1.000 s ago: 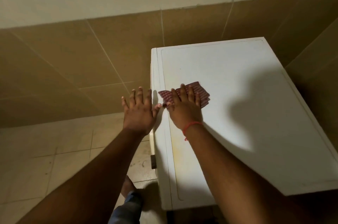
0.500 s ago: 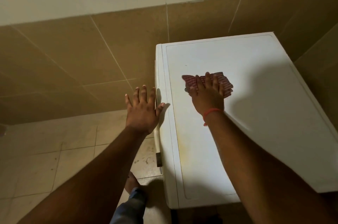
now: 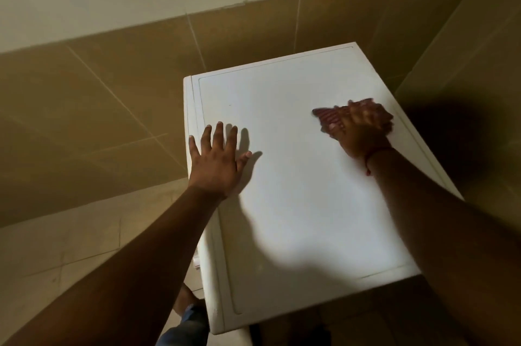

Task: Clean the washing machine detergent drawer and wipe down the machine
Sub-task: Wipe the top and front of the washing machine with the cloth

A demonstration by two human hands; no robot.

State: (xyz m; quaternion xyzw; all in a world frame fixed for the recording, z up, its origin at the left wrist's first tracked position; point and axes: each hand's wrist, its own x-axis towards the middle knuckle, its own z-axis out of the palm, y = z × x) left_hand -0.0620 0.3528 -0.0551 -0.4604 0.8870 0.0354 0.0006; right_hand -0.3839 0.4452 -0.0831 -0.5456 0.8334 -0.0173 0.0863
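I judge I am in the wipe-down part of the job, working the flat top of the washing machine (image 3: 282, 176), which fills the centre and lower right of the frame. The detergent drawer is not in view from here, so I cannot say how that part of the task stands.

My right hand (image 3: 362, 134) sits in the right middle of the frame, close to the lid's right edge, pressing the red-and-white checked cloth (image 3: 328, 117) down onto the white surface. The hand is motion-blurred, so I cannot tell whether its fingers (image 3: 366, 113) lie flat over the cloth or curl into it. The cloth lies beneath and ahead of them, a bunched corner poking out on the left side of the hand, toward frame centre. A red thread (image 3: 369, 160) circles that wrist.

My left hand (image 3: 217, 160) lies palm down at the lid's left edge, left of frame centre, its fingers (image 3: 218, 134) straight and spread apart, gripping nothing. It looks to be steadying me or the machine. It is well apart from the cloth.

With the cloth this close to the right border, the next move, as I see it, calls for turning the stroke back across the lid toward the left hand or down toward the near edge at the bottom of the frame, with even pressure so the cloth stays flat. The left hand would need to lift for the strip under it to be wiped.
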